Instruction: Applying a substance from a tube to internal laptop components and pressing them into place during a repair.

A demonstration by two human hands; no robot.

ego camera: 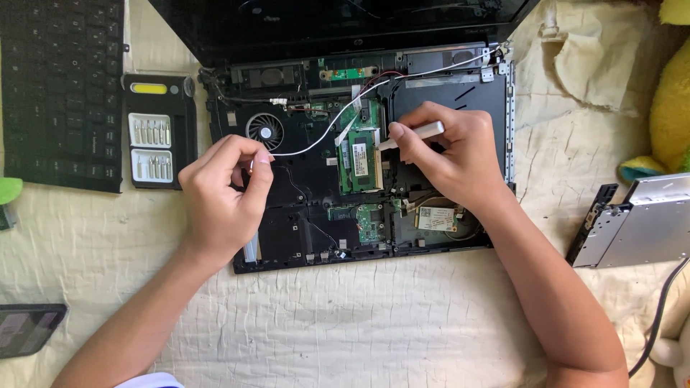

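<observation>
A: Shown from above: opened laptop base [460, 100] on a cream quilted cloth [374, 323], keyboard deck removed, black screen [338, 21] tilted back at top.

B: Left hand [219, 194]?

A: Over the base's left half, just below the round cooling fan [264, 131]. Thumb and forefinger pinched together on the end of a thin white cable [323, 136], running up and right across the board toward the hinge.

B: Right hand [449, 158]?

A: Curled closed around a slim white tool [420, 132], held pen-fashion. Tip aimed down-left at the edge of the green memory module [361, 159] at centre. Actual contact of tip and module: cannot tell.

B: Surroundings?

A: Small card with white label [436, 218] just below the right wrist. Second green board [370, 221] near the front edge. Left of the base: black bit case [159, 131] with 2 trays of bits, beside a detached black keyboard [61, 93]. Far right: silver optical drive [643, 230], well apart. Dark phone [29, 327] at lower left.
</observation>
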